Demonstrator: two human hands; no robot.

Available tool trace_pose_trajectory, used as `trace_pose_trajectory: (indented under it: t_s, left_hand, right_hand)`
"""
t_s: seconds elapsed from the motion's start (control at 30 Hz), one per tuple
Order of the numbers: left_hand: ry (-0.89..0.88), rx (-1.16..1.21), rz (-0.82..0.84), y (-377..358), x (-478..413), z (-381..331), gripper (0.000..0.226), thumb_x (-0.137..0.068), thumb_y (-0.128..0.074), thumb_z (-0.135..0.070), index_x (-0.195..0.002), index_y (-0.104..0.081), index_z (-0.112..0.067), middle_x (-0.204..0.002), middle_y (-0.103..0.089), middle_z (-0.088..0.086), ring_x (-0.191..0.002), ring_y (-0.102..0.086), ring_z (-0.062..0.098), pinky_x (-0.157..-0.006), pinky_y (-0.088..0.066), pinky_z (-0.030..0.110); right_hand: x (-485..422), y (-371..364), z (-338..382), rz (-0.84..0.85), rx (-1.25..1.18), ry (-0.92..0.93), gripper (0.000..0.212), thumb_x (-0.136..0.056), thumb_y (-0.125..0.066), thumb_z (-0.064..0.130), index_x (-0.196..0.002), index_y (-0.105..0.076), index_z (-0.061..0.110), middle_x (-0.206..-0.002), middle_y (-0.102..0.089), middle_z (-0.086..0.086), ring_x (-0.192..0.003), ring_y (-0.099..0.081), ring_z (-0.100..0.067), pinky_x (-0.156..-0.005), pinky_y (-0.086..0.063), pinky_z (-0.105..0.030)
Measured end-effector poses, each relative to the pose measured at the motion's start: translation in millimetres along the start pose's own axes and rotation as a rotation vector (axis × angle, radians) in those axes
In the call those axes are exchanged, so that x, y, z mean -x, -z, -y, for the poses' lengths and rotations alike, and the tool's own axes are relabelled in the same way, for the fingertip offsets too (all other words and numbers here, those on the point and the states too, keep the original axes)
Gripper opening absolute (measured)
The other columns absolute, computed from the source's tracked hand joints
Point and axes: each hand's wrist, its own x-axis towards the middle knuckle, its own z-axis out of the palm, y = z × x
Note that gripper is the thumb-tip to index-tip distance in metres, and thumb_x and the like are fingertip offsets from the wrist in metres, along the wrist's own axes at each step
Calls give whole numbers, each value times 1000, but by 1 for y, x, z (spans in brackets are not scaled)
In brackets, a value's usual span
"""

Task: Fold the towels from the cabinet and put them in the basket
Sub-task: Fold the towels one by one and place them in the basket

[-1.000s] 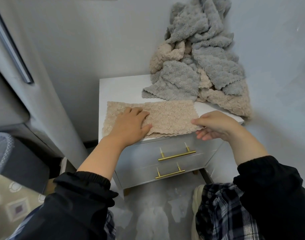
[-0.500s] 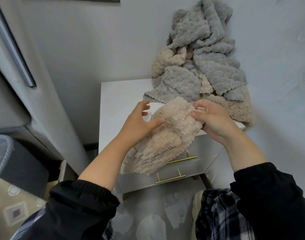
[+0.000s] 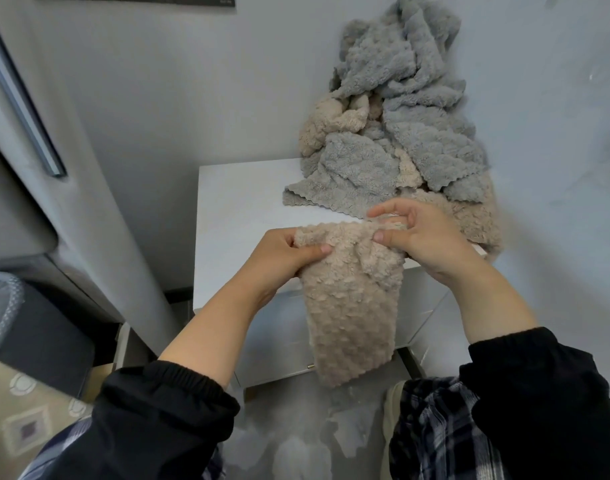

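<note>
A beige fluffy towel (image 3: 352, 306), folded lengthwise, hangs in the air in front of the white cabinet (image 3: 234, 216). My left hand (image 3: 282, 258) pinches its upper left corner and my right hand (image 3: 424, 237) pinches its upper right corner. The towel's lower end dangles down past the cabinet's drawer fronts. A heap of unfolded grey and beige towels (image 3: 400, 126) is piled on the cabinet's back right, leaning against the wall. At the far left edge is the rim of a dark basket (image 3: 5, 306), partly cut off.
A grey refrigerator door with a long handle (image 3: 26, 109) stands at the left, close to the cabinet. The wall is right behind the cabinet. A patterned cushion (image 3: 16, 420) lies at the lower left. My plaid trouser legs and a shoe (image 3: 393, 410) are below.
The beige towel lay flat on the cabinet top under both hands. Both hands have lifted it by its upper edge, and it now hangs vertically in front of the drawers.
</note>
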Motion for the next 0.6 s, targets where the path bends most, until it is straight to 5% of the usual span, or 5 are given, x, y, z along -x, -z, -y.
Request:
trace_pose_trajectory:
  t_s: [0.1,0.2,0.37,0.5,0.6]
  left_hand:
    - [-77,15,-114,0,-2,1,12,-84,-68,-6,-82,-69,-17,-73,-72,-6,-68,-67,10,-64,-52,25]
    - [-127,20,-162,-1,0,-1,14,-85,-67,-5,-83,-69,-19,-71,-72,-9,-67,-67,6,-60,-51,18]
    - [-181,-475,-273,12,-4,-5,17,-81,-74,-24,-71,-66,-13,-67,-64,1,-63,-56,11,-60,-43,24]
    - [-114,-561,-148,30,-2,-14,14,-79,-75,-23,-70,-68,-17,-60,-62,-9,-55,-52,5,-57,-43,20]
    - [-105,-617,-151,42,-4,-17,13,-79,-75,-13,-68,-68,-15,-62,-55,-1,-59,-44,12,-63,-39,26]
  right_hand:
    - [-1,-1,-1,-29,-141,-82,27,-68,-82,22,-92,-70,24,-59,-62,8,-58,-54,-8,-69,-41,-29]
    - [-1,-6,-3,18,-170,-221,49,-51,-83,38,-83,-61,7,-79,-60,-10,-70,-55,-15,-66,-44,-32]
    - [-5,-8,-10,-34,-81,-163,15,-68,-81,13,-58,-69,16,-53,-57,-2,-50,-52,-8,-56,-46,-24]
    - [-11,-10,-12,-111,62,-108,28,-74,-79,11,-63,-59,-5,-60,-54,-12,-55,-47,-16,-58,-38,-27]
    - [-15,-11,-7,-127,123,-112,42,-76,-78,15,-43,-52,8,-55,-47,-11,-44,-36,-11,-51,-31,-18]
